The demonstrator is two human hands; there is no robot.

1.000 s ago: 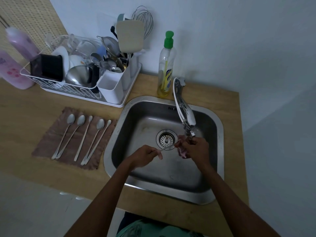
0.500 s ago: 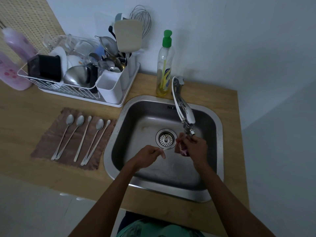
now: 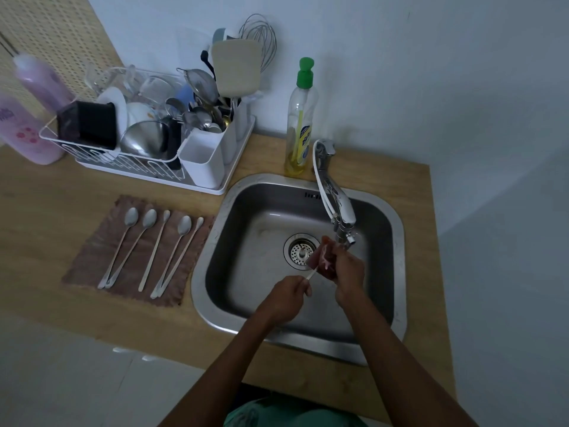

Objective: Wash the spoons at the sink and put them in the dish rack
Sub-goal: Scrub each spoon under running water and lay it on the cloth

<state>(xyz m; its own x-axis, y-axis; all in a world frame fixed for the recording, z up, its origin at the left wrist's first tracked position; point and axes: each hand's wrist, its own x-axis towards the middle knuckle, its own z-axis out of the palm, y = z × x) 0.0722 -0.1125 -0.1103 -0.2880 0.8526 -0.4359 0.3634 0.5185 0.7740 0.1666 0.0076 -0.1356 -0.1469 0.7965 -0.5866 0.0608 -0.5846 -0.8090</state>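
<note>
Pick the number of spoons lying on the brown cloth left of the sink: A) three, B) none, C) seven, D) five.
D: five spoons lie side by side on the cloth, while the left hand grips a sixth spoon over the sink and the right hand holds a reddish pad against it.

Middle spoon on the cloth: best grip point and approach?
Likely best: pinch the middle spoon at mid-handle from above, fingers across its width. It lies flat on the cloth, bowl pointing away from the person, clear of its neighbours there.
</note>
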